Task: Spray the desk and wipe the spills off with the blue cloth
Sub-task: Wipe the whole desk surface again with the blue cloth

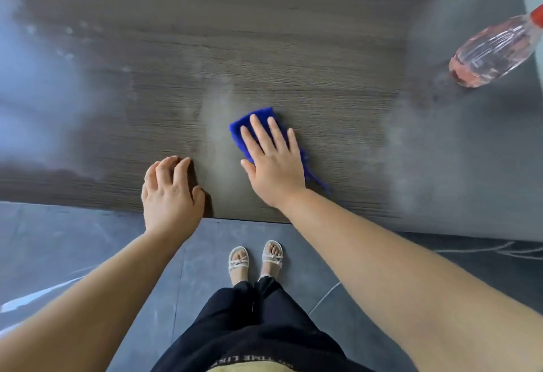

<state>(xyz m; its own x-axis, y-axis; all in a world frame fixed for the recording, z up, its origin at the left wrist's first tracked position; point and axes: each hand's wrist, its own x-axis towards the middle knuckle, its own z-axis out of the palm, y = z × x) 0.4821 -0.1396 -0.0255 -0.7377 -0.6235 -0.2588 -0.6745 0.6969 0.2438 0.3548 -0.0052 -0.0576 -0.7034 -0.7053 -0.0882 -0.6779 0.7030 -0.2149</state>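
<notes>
Desk [264,33]: dark wood-grain top, fills the upper two thirds of the frame; front edge runs across the middle. Right part reads grey under glare, left part shows a bluish reflection.

Floor [73,242]: grey tiles, lower third of the frame.

Black trousers [249,327]: lower centre, with both bare forearms reaching up from the lower corners.

Spray bottle [487,54]: upper right of the frame, base on the desk, well apart from both hands. Clear body, a little pink liquid at the bottom, red head cut off by the right edge. Leaning or not, I cannot tell; the wide lens distorts it.

Right hand [271,160]: centre of the frame, palm down, fingers straight and spread, pressing flat on the cloth. No grip.

Left hand [170,195]: left of centre, just above the desk's front edge. Fingers loosely bent, tips resting on the wood, holding nothing.

Pale hazy streak [217,124]: on the wood just left of the cloth.

Blue cloth [236,134]: on the desk at centre, mostly under the right hand, showing past the fingertips and along the hand's right side.

Pale sandals [255,257]: below centre, on the floor.

Droplets [69,30]: upper left, scattered on the desk.
</notes>
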